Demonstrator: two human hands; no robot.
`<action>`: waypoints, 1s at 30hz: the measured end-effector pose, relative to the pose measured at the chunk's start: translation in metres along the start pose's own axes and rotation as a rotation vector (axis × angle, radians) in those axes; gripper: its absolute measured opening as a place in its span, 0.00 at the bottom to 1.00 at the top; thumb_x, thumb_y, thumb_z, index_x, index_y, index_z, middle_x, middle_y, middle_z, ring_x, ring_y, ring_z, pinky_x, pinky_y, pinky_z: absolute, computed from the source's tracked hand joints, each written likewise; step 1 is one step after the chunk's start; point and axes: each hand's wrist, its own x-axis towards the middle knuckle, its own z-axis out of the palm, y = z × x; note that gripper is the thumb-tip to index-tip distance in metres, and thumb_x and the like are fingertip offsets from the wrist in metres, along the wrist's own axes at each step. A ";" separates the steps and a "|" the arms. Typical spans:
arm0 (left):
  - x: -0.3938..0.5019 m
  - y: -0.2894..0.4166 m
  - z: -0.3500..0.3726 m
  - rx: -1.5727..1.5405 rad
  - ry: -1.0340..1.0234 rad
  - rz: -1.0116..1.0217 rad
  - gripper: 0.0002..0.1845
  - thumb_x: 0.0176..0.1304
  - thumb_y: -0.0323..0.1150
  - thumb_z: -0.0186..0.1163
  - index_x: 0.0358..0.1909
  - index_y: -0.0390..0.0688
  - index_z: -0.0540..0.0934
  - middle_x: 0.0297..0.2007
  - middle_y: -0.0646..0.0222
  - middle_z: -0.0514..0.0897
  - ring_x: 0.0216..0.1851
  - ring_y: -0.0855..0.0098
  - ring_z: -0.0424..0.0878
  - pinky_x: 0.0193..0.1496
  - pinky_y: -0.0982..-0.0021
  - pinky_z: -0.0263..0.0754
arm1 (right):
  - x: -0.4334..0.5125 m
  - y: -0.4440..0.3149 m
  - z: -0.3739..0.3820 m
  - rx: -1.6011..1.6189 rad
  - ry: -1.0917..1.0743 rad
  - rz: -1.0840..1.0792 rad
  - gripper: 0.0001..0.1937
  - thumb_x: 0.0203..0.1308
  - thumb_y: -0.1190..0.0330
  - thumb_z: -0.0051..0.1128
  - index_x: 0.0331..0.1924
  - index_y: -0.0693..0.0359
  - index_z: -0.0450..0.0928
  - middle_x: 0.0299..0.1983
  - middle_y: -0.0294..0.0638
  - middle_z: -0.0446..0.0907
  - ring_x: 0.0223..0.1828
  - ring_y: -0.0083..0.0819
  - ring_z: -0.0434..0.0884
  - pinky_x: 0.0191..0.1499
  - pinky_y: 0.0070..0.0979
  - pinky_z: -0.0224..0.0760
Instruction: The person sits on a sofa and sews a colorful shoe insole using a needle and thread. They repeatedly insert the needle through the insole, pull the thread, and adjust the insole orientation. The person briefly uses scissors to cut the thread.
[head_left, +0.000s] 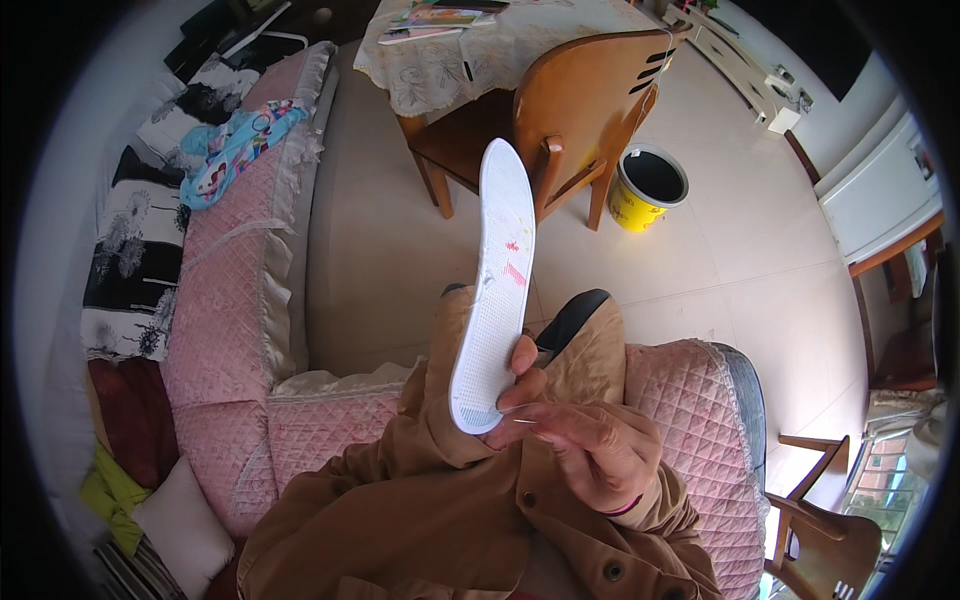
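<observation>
A white shoe insole (491, 315) with a mesh-like surface stands nearly upright above my lap. Red stitching marks its middle, and pale blue stitching shows at the heel end. My left hand (519, 379) grips the lower part from behind; its fingertips show at the right edge, and the rest is hidden by the insole. Beside the heel, my right hand (611, 454) pinches a thin sewing needle (524, 421) between thumb and forefinger. The needle's tip points left toward the insole. Whether it touches the insole, I cannot tell.
I sit on a sofa with a pink quilted cover (330, 431). Ahead are a wooden chair (577, 105), a table with a lace cloth (427, 75) and a yellow bin (637, 210). Patterned clothing (240, 154) lies on the left seat. Another wooden chair (825, 547) stands lower right.
</observation>
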 end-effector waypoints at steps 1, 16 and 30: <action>0.002 -0.001 0.000 -0.012 -0.017 -0.012 0.20 0.66 0.48 0.47 0.46 0.40 0.65 0.32 0.61 0.72 0.34 0.67 0.69 0.38 0.68 0.69 | 0.000 0.000 -0.001 -0.066 -0.003 -0.055 0.12 0.42 0.78 0.62 0.36 0.67 0.79 0.28 0.39 0.79 0.22 0.25 0.78 0.21 0.16 0.71; 0.012 0.002 0.000 0.044 -0.119 0.145 0.19 0.68 0.44 0.46 0.50 0.39 0.66 0.43 0.62 0.67 0.34 0.66 0.65 0.40 0.70 0.66 | 0.007 0.013 0.012 -0.254 0.029 -0.199 0.17 0.32 0.82 0.59 0.35 0.67 0.80 0.29 0.38 0.72 0.24 0.25 0.78 0.20 0.16 0.70; -0.009 0.009 -0.011 0.372 0.309 0.303 0.15 0.64 0.43 0.53 0.42 0.42 0.65 0.26 0.64 0.70 0.24 0.74 0.70 0.23 0.77 0.66 | 0.017 0.023 0.019 -0.303 -0.123 -0.152 0.18 0.28 0.78 0.60 0.33 0.64 0.81 0.28 0.36 0.72 0.24 0.24 0.74 0.19 0.17 0.66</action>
